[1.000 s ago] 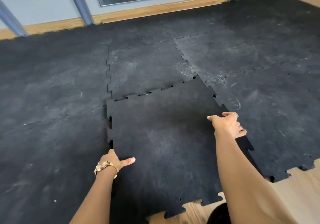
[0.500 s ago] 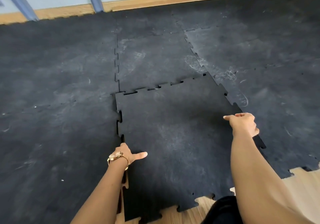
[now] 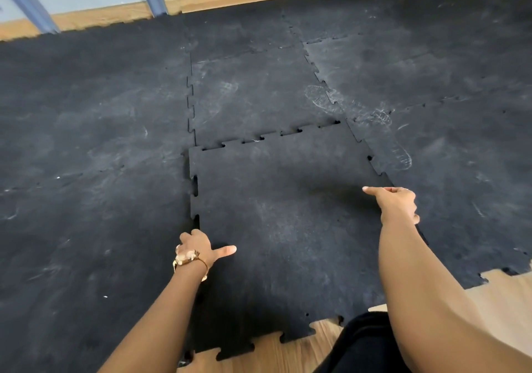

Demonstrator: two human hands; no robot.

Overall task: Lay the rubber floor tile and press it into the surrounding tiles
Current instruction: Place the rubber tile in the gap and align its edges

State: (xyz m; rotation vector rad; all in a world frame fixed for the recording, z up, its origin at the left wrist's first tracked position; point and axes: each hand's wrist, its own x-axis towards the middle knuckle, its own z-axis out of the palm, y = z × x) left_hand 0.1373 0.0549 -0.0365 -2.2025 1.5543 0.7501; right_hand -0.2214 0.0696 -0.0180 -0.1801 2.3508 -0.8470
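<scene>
Gripping the black square rubber floor tile [image 3: 288, 223] by both side edges: left hand [image 3: 198, 247] closed on its left edge, thumb on top; right hand [image 3: 398, 204] closed on its right edge; between them the tile lies among dusty black surrounding tiles [image 3: 253, 96], far seam gapped.

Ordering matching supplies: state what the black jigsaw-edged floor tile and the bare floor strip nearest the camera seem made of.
Black jigsaw-edged floor tile: apparently dense rubber, matte, fine-grained, scuffed with pale dust; cut interlocking tabs. Bare floor strip: wood or wood-look laminate, light brown, smooth with grain lines; which one is unclear.
</scene>
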